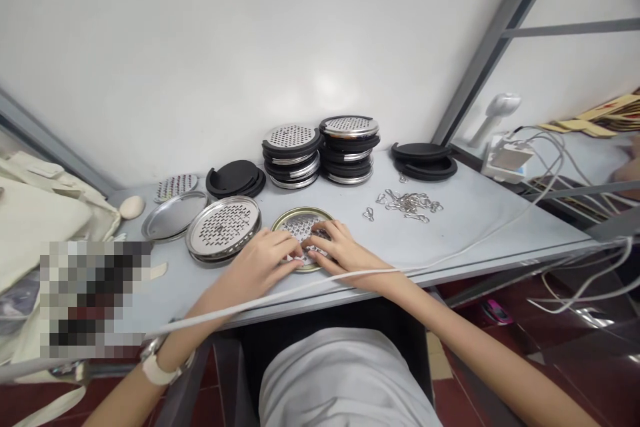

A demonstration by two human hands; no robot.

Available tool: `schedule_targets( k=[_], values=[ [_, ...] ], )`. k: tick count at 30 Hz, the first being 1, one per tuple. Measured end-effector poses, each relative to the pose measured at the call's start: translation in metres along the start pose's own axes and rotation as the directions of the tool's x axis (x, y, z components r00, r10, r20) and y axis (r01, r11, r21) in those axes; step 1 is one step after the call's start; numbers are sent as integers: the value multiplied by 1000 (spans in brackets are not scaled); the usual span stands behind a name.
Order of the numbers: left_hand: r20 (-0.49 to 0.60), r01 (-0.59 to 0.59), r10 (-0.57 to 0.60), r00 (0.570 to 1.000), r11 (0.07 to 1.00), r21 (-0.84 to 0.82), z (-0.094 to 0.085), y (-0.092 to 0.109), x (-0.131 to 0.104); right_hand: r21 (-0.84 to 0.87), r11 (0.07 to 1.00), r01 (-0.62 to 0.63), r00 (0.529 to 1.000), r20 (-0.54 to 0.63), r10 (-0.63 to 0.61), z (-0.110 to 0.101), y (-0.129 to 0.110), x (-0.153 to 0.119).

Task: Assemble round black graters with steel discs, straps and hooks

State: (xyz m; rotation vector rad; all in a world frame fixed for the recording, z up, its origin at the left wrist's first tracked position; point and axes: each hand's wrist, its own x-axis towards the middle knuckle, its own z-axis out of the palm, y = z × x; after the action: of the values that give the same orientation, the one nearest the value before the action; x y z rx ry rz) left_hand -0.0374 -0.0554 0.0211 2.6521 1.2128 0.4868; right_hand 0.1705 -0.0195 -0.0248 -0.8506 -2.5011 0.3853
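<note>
Gold-rimmed grater disc (301, 227): one, on bench (480, 207), left of the clip pile (409, 203). Left hand (267, 259), fingers curled, and right hand (343, 250), fingers bent and part-spread: both over its face; whether anything is pinched, cannot tell. Step, seemingly: fingertip adjustment. Next move calls for a steadied rim.

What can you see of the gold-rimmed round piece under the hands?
The gold-rimmed round piece looks metallic: a circular gold-toned rim around a silvery face with many small openings. It lies roughly flat on the grey table, near the front edge and to the right of a silver perforated disc. The left hand and right hand are on it, covering much of its near and right portions. Whether rim and face are one part can't be told.
</note>
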Motion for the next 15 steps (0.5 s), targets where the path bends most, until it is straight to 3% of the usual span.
schedule_targets(
  k=[5, 7, 12, 15],
  values=[
    [251, -12, 27, 968, 998, -63, -11, -14, 24, -10, 1000, 7, 1000, -4, -7, 1, 2, 0],
    [300, 6, 14, 954, 998, -63, -10, -17, 28, -9, 1000, 8, 1000, -1, -8, 2, 2, 0],
    [299, 61, -85, 951, 994, 89, -10, -17, 35, 0, 1000, 8, 1000, -1, -8, 0, 2, -1],
    [205, 103, -160, 966, 959, 263, -10, -18, 41, -2, 1000, 6, 1000, -2, -6, 0, 1, -1]
  ],
)
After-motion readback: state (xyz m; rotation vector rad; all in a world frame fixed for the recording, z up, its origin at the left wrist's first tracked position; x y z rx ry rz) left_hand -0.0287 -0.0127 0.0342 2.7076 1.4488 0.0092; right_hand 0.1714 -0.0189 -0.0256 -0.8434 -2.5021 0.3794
